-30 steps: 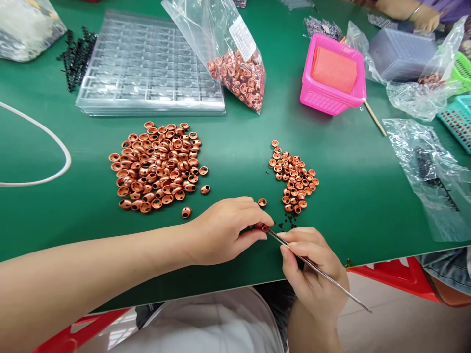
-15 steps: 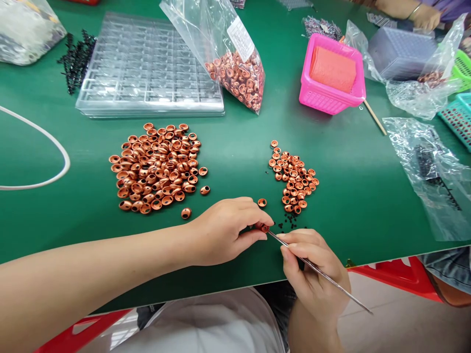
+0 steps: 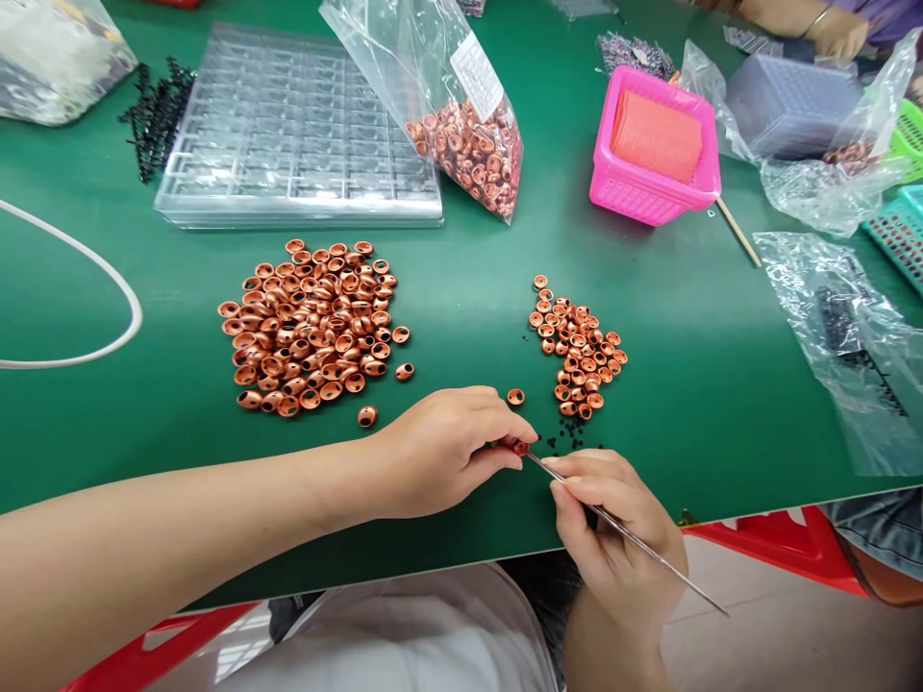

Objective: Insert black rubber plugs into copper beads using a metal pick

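Between thumb and fingers, my left hand [image 3: 451, 447] pinches a small copper-coloured cup-shaped piece [image 3: 520, 447]. My right hand [image 3: 624, 524] grips a thin metal pick [image 3: 641, 546] like a pen, its tip at the held copper piece. Whether the tip is inside the piece I cannot tell. Just beyond my fingers lie one loose copper piece [image 3: 515, 396], a scatter of tiny black bits [image 3: 572, 431] and a smaller pile of copper pieces [image 3: 581, 351]. A larger pile of copper pieces [image 3: 310, 327], many with a dark hole, spreads left of them.
Stacked clear plastic trays [image 3: 303, 135] and a bag of copper pieces [image 3: 476, 159] stand behind. A pink basket [image 3: 635, 197] holds an orange sponge-like block. Farther right lie plastic bags [image 3: 843, 336]; a white cable [image 3: 108, 269] curves in from the left. Another person's hand [image 3: 840, 34] shows top right.
Both hands keep nearly the same pose, the pick's tip still at the copper piece. The whole view has shifted very slightly.
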The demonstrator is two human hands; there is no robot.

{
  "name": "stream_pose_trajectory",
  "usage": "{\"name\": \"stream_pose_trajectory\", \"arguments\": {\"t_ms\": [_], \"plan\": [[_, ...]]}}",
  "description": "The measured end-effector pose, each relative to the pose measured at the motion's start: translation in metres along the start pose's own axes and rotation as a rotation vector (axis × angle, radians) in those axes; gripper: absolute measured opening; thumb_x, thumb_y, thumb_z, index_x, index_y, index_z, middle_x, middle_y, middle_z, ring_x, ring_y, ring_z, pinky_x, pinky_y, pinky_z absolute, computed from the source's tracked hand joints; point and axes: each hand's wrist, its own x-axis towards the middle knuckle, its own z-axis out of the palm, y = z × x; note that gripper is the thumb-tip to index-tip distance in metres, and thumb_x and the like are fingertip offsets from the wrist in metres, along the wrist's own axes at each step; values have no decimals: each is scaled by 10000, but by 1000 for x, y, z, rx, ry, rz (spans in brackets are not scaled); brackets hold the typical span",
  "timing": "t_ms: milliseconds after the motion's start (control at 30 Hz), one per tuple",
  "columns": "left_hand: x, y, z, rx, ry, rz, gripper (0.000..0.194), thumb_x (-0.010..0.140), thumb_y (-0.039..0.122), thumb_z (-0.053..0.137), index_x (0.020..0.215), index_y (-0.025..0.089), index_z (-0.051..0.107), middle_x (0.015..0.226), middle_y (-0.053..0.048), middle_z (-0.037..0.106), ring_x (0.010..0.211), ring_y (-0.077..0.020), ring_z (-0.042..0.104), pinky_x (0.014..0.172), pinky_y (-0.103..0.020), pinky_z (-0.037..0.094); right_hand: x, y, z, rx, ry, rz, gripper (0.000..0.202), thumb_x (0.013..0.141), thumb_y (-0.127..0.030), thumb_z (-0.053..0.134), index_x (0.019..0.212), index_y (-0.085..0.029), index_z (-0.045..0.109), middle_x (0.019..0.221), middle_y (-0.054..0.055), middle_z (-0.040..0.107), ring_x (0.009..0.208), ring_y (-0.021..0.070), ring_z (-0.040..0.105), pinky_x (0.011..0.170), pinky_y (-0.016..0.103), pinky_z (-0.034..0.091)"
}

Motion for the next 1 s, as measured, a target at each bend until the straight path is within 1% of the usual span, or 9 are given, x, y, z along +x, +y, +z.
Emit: {"name": "stream_pose_trajectory", "arguments": {"t_ms": [100, 267, 400, 500, 600, 733, 867, 1000], "plan": [[0, 0, 0, 7, -4, 5, 126, 943, 105, 601, 1046, 155, 653, 893, -23, 726, 820, -156, 606, 755, -249, 475, 0, 0, 0, 7, -11, -7, 403, 790, 51, 646, 1065, -243, 619, 998, 31, 753, 888, 179, 719, 760, 366, 607], [0, 0, 0, 18, -20, 7, 118, 960, 112, 568, 1033, 164, 645, 887, -30, 712, 813, -157, 603, 748, -255, 482, 1, 0, 1, 30, 11, 21, 359, 804, 31, 644, 1040, -240, 629, 969, 27, 762, 862, 181, 729, 738, 364, 609], [-1, 1, 1, 30, -7, 33, 130, 980, 113, 523, 1030, 163, 632, 891, -45, 701, 810, -161, 597, 749, -266, 489, 0, 0, 1, 39, 30, 43, 339, 813, 11, 651, 1030, -249, 634, 952, 21, 769, 849, 186, 741, 745, 372, 615], [-2, 2, 1, 37, -5, 52, 137, 984, 105, 501, 1029, 154, 620, 888, -53, 689, 806, -162, 589, 750, -270, 491, -1, 1, 1, 57, 48, 56, 351, 807, 25, 649, 1028, -247, 641, 948, 21, 771, 853, 190, 743, 749, 376, 619], [-3, 4, 3, 29, -3, 66, 142, 978, 84, 486, 1024, 139, 609, 890, -64, 681, 796, -160, 582, 750, -274, 492, -2, 2, 0, 77, 66, 30, 358, 795, 45, 643, 1017, -235, 658, 945, 26, 772, 854, 196, 747, 746, 377, 625], [-5, 5, 6, 15, 9, 60, 146, 979, 88, 470, 1013, 149, 598, 880, -63, 679, 782, -160, 581, 739, -275, 493, -2, 3, -2, 58, 15, -29, 384, 792, 45, 641, 1044, -243, 669, 977, 28, 780, 834, 190, 752, 735, 375, 640], [-6, 5, 7, 12, 6, 43, 150, 977, 93, 470, 1012, 150, 604, 877, -66, 686, 779, -161, 587, 724, -275, 498, -2, 2, -3, 36, -8, -23, 369, 817, 17, 628, 1059, -260, 656, 990, 30, 778, 842, 187, 747, 733, 379, 641], [-5, 6, 6, 5, 15, 12, 138, 969, 103, 506, 1014, 157, 625, 880, -52, 701, 792, -157, 604, 736, -263, 502, -2, 0, -2, 10, -15, -10, 357, 812, 16, 634, 1047, -254, 638, 979, 34, 768, 856, 179, 731, 738, 368, 628]]}}
